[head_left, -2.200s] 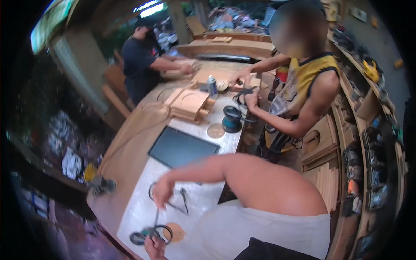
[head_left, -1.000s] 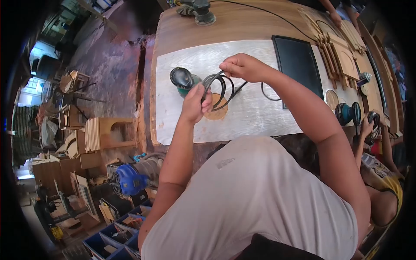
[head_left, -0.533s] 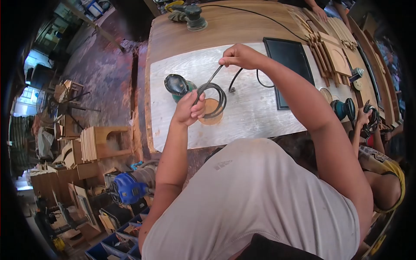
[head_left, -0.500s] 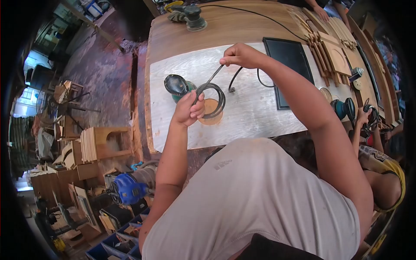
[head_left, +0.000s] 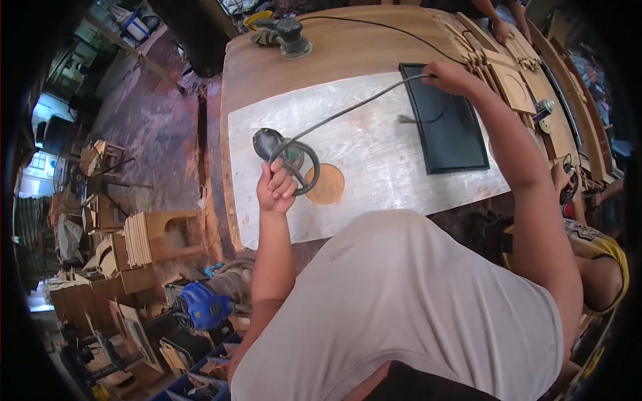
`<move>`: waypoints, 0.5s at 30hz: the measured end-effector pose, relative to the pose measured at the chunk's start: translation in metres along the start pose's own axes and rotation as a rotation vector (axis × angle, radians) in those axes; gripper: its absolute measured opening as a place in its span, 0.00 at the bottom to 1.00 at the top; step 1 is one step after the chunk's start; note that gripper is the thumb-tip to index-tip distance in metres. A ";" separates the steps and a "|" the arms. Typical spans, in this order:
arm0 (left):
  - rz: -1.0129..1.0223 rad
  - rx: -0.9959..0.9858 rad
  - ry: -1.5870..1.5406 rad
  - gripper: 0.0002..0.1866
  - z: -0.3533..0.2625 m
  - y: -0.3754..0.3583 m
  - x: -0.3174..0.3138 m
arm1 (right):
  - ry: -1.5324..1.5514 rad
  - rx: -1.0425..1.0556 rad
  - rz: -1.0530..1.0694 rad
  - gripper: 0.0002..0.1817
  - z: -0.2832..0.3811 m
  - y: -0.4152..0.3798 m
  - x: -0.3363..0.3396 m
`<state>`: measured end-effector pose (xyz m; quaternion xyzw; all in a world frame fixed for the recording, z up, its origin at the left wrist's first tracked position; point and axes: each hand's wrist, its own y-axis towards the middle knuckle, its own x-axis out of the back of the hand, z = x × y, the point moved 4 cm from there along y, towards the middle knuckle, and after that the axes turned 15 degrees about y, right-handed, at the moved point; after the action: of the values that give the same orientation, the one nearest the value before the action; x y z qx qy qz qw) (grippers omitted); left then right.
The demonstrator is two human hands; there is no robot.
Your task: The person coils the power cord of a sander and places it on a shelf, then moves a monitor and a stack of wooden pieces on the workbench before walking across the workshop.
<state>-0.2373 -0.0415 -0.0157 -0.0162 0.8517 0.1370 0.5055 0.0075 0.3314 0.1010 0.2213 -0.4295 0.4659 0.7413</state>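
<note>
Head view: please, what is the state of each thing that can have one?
Left hand: closed around the loops of the cord.
Right hand: closed on the cord.
Cord: partly looped, partly stretched between the hands.
Near sander: on the white sheet; on or off, cannot tell.
Far sander: standing, pad down.
Black panel: lying flat.

Dark grey cable (head_left: pixel 356 107), orange-tan disc (head_left: pixel 326 184), silvery-white sheet (head_left: pixel 374 157)

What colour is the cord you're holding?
The cord is dark grey; it shows best in the head view, looped at the left hand.
</note>
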 end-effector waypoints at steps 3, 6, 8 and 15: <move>-0.009 0.040 0.059 0.16 0.002 -0.004 -0.001 | -0.282 0.129 -0.083 0.12 -0.040 -0.017 0.026; 0.003 0.073 0.049 0.16 0.002 -0.003 0.001 | -0.408 0.071 -0.143 0.10 -0.057 -0.042 0.051; 0.020 -0.003 -0.022 0.16 -0.002 0.000 0.002 | -0.447 0.054 -0.138 0.07 -0.071 -0.050 0.067; -0.002 -0.150 -0.078 0.16 -0.014 -0.006 0.003 | -0.532 -0.053 -0.407 0.06 -0.103 -0.094 0.103</move>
<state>-0.2498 -0.0509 -0.0130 -0.0498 0.8185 0.2005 0.5361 0.1548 0.4146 0.1397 0.3970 -0.5671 0.2229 0.6864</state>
